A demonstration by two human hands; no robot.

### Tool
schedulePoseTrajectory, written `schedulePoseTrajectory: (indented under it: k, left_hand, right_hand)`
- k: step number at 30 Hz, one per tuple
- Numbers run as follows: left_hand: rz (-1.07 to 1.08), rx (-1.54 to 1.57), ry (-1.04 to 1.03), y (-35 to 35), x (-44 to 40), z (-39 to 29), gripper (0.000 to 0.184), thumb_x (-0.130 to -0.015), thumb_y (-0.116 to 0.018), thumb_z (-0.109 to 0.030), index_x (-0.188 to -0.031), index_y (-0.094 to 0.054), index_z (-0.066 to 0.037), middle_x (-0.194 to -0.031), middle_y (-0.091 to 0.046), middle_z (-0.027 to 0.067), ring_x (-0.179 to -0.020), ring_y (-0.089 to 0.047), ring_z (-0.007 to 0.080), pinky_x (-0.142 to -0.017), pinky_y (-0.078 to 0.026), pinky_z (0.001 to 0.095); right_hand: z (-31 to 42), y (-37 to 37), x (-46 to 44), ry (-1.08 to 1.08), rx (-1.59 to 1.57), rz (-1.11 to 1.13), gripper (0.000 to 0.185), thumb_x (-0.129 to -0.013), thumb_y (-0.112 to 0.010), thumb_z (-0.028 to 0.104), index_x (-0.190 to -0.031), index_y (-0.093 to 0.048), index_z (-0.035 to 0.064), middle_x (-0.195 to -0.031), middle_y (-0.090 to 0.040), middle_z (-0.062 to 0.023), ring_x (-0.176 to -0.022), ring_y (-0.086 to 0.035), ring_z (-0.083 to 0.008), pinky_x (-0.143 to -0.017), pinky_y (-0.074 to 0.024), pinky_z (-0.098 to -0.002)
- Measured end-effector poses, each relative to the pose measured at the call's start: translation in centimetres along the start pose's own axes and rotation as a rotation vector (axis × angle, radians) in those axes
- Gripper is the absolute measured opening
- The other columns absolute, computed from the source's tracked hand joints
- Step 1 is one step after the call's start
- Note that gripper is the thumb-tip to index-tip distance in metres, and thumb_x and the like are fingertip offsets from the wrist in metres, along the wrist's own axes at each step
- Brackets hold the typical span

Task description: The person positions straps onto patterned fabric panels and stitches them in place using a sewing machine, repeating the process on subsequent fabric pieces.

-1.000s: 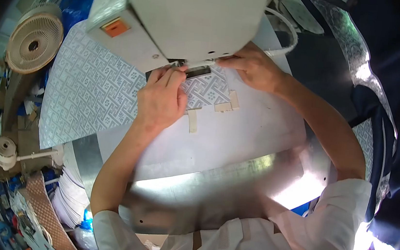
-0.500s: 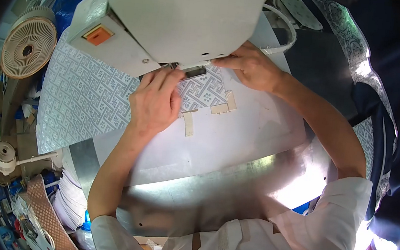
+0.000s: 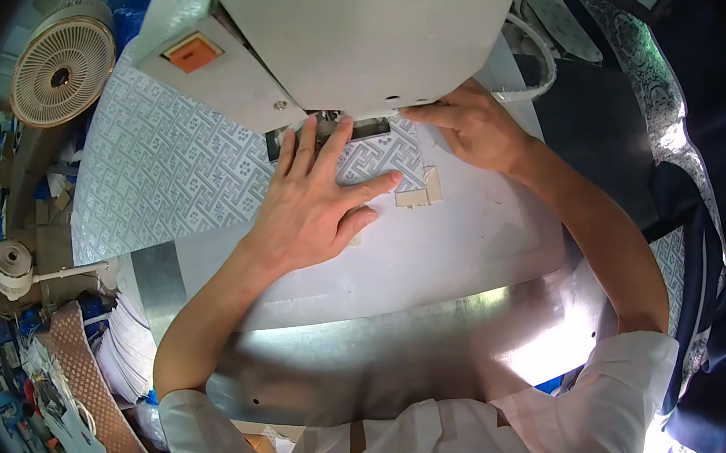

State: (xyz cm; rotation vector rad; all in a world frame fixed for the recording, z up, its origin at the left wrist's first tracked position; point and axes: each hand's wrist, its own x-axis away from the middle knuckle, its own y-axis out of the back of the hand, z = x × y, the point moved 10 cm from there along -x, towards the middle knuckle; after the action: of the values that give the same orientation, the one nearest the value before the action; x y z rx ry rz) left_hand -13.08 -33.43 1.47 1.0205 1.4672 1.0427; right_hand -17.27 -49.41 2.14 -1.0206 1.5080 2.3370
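Note:
A white sewing machine head point(image 3: 361, 36) fills the top middle of the view, with a dark plate point(image 3: 368, 132) beneath its edge. My left hand point(image 3: 304, 211) lies with fingers spread, fingertips at the dark plate and thumb over the grey-and-white patterned sheet point(image 3: 183, 172). My right hand point(image 3: 479, 128) is right of the machine's lower edge, index finger pointing in under it and the other fingers curled. Whatever it pinches, if anything, is too small or hidden to make out. Beige tape strips point(image 3: 421, 195) stick to the white work surface point(image 3: 469, 229) between the hands.
A shiny metal table edge point(image 3: 368, 342) runs in front of my body. On the left stand a round fan point(image 3: 62, 75) and a white jointed arm point(image 3: 66, 272). Dark fabric point(image 3: 700, 218) hangs at the right. An orange switch point(image 3: 193, 53) is on the machine.
My left hand has gone from bunched fingers at the machine's plate to a spread hand, its thumb now reaching right and covering one tape strip. My right hand stays at the machine's edge.

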Motion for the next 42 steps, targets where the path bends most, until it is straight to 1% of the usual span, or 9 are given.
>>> schedulePoseTrajectory:
  k: [3,6,10,20,27,30,35,38,42]
  left_hand:
    - [-0.078,0.05,0.008,0.3,0.4,0.7,0.05,-0.085,-0.078,-0.036,-0.134,-0.069,-0.029,-0.154,-0.043,0.0242,-0.138,-0.041,0.0549,-0.113,-0.037,0.0669]
    - [-0.08,0.068,0.061,0.1,0.2,1.1,0.056,-0.083,-0.079,-0.039,-0.132,-0.066,-0.015,-0.154,-0.043,0.0233,-0.138,-0.04,0.0545,-0.112,-0.038,0.0671]
    - [-0.042,0.052,0.095,-0.1,0.0,1.2,0.059,-0.082,-0.079,-0.04,-0.127,-0.061,-0.006,-0.153,-0.044,0.0224,-0.138,-0.041,0.0538,-0.111,-0.039,0.067]
    - [-0.104,0.067,0.083,0.4,0.1,1.3,0.06,-0.082,-0.078,-0.041,-0.125,-0.061,-0.003,-0.152,-0.044,0.0223,-0.136,-0.042,0.0534,-0.111,-0.04,0.0659]
    - [-0.057,0.061,0.088,0.1,-0.2,1.0,0.062,-0.082,-0.078,-0.041,-0.126,-0.061,-0.001,-0.152,-0.044,0.0222,-0.136,-0.042,0.0537,-0.112,-0.038,0.0653]
    - [-0.069,0.008,0.081,0.3,-0.1,0.9,0.06,-0.081,-0.078,-0.035,-0.127,-0.058,-0.002,-0.157,-0.044,0.0198,-0.133,-0.047,0.0524,-0.11,-0.043,0.0596]
    - [-0.072,-0.003,0.079,0.3,0.0,0.9,0.06,-0.081,-0.079,-0.035,-0.127,-0.058,-0.003,-0.157,-0.043,0.0198,-0.133,-0.047,0.0526,-0.11,-0.043,0.0594]
    - [-0.074,0.062,0.087,0.1,0.0,1.1,0.061,-0.082,-0.079,-0.038,-0.127,-0.061,0.0,-0.152,-0.045,0.0222,-0.134,-0.044,0.0548,-0.113,-0.038,0.0641]
    - [-0.09,0.083,0.085,0.4,0.2,1.0,0.06,-0.083,-0.079,-0.036,-0.127,-0.062,0.0,-0.148,-0.047,0.0244,-0.136,-0.043,0.0551,-0.114,-0.038,0.063]
  right_hand:
    - [-0.1,-0.1,0.0,-0.003,-0.002,-0.001,0.036,-0.079,-0.068,-0.012,-0.107,-0.078,0.0087,-0.102,-0.069,-0.0024,-0.099,-0.061,-0.0248,-0.088,-0.0542,-0.0367]
    - [0.0,0.0,0.1,-0.001,-0.007,-0.014,0.037,-0.078,-0.069,-0.012,-0.108,-0.078,0.0086,-0.103,-0.069,-0.0027,-0.1,-0.061,-0.025,-0.088,-0.0543,-0.0368]
    - [-0.1,-0.2,0.1,-0.008,0.011,-0.001,0.038,-0.078,-0.069,-0.012,-0.108,-0.078,0.0084,-0.103,-0.069,-0.0029,-0.101,-0.062,-0.025,-0.089,-0.0543,-0.0368]
    - [-0.2,0.3,-0.2,-0.025,0.055,0.031,0.035,-0.078,-0.07,-0.011,-0.106,-0.079,0.0082,-0.1,-0.069,-0.0026,-0.099,-0.062,-0.0245,-0.09,-0.0546,-0.0363]
    - [-0.3,0.3,0.0,-0.033,0.023,-0.002,0.036,-0.077,-0.069,-0.011,-0.105,-0.079,0.0086,-0.098,-0.069,-0.0019,-0.098,-0.062,-0.0242,-0.089,-0.0549,-0.0357]
    - [-0.3,0.3,0.1,-0.048,0.022,0.001,0.036,-0.077,-0.069,-0.011,-0.105,-0.079,0.0087,-0.098,-0.069,-0.0016,-0.098,-0.062,-0.0241,-0.089,-0.055,-0.0356]
    - [-0.2,0.3,0.2,-0.04,0.029,-0.007,0.036,-0.077,-0.068,-0.012,-0.105,-0.079,0.0084,-0.099,-0.069,-0.0015,-0.098,-0.062,-0.0245,-0.088,-0.0552,-0.0362]
    - [-0.1,-0.1,-0.1,-0.033,0.042,0.002,0.036,-0.077,-0.068,-0.012,-0.104,-0.079,0.0085,-0.099,-0.069,-0.0014,-0.098,-0.062,-0.0246,-0.088,-0.0554,-0.0365]
    - [-0.3,0.2,0.4,-0.046,0.044,0.013,0.037,-0.077,-0.068,-0.012,-0.105,-0.08,0.0088,-0.099,-0.07,-0.0017,-0.099,-0.062,-0.0247,-0.089,-0.0556,-0.0365]
